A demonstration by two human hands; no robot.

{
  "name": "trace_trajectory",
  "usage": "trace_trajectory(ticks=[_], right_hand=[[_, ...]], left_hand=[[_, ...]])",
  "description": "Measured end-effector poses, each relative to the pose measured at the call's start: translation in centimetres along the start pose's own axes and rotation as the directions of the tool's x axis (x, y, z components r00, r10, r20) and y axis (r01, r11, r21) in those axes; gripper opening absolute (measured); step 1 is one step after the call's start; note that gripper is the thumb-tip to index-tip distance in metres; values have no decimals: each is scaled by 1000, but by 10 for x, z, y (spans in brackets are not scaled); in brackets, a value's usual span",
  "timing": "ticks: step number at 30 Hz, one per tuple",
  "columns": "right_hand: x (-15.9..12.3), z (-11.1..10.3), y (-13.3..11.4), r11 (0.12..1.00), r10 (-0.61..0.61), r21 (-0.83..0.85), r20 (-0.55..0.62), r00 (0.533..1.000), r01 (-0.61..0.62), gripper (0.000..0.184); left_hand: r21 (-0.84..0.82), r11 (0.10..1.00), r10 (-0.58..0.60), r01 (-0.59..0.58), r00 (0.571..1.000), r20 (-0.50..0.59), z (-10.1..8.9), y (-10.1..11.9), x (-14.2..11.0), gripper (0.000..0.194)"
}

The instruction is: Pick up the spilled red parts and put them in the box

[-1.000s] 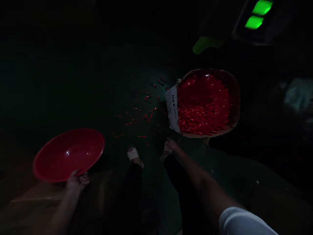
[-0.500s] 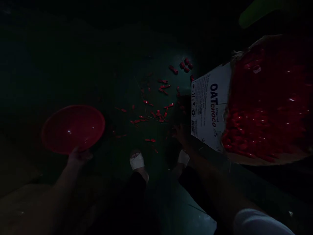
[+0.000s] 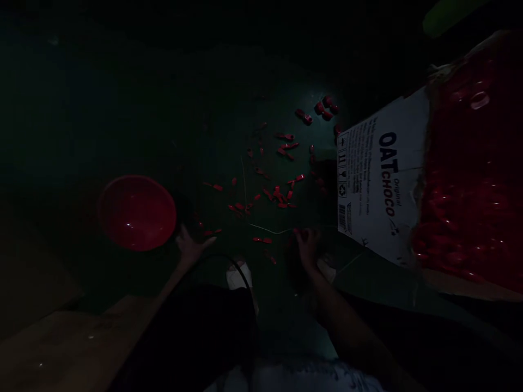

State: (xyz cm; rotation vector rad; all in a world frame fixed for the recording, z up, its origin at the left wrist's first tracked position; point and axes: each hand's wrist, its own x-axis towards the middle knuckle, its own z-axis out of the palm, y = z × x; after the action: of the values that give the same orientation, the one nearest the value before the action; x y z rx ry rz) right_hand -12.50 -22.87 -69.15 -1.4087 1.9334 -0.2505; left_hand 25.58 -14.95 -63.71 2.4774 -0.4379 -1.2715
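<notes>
The scene is very dark. My left hand (image 3: 191, 247) hovers low over the floor with fingers spread, just right of a red plastic bowl (image 3: 137, 212) that rests on the floor. My right hand (image 3: 305, 245) reaches down near the scattered small red pieces (image 3: 280, 193) on the dark green floor; I cannot tell whether it holds any of them. At the right stands a cardboard box (image 3: 378, 174) printed "OAT CHOCO", filled with many of the same red pieces (image 3: 469, 179).
My two feet in white footwear (image 3: 239, 275) stand between my arms. A brown cardboard surface (image 3: 53, 348) lies at the lower left. A green shape (image 3: 445, 13) shows at the top right.
My left hand has let go of the red bowl, which now sits on the floor. The view has dropped closer to the floor, and both hands have moved toward the scattered pieces.
</notes>
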Motion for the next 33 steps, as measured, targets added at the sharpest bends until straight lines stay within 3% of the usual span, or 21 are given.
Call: trace_trajectory(ticks=[2,4,6,9,14,20,24,26,28,31,33], right_hand=[[1,-2,1,1000,-27,-3,-8,1000,27,33],[-2,-6,3,995,-93,-24,25,995,94,29],[-9,-6,7,987,-146,-52,102,984,152,23],[-18,2,10,986,-136,-63,213,968,152,23],[-32,26,9,995,-48,93,209,977,29,37],[-80,58,0,986,-16,161,294,956,-33,55],[-100,84,-18,953,81,242,369,926,-180,76],[-96,92,-30,919,162,285,356,920,-272,76],[-85,94,-44,878,211,349,330,920,-327,69],[-55,84,-79,830,147,485,285,947,-275,62],[-25,61,-113,806,23,571,237,971,-159,65]], left_hand=[[214,971,111,-105,994,-19,11,5,18,136],[406,899,186,-164,982,-16,19,7,38,136],[478,843,261,-247,965,36,30,7,53,123],[414,791,402,-451,893,204,55,3,58,91],[224,776,450,-590,766,458,112,-11,17,69],[85,785,467,-614,675,571,162,-32,-39,85],[22,843,436,-538,705,560,172,-29,-48,74],[1,853,436,-522,713,548,172,-24,-48,67],[-61,848,471,-526,695,544,170,-14,-46,65],[-204,815,565,-542,670,481,158,16,-36,63],[-263,763,643,-590,654,398,144,57,-24,59]])
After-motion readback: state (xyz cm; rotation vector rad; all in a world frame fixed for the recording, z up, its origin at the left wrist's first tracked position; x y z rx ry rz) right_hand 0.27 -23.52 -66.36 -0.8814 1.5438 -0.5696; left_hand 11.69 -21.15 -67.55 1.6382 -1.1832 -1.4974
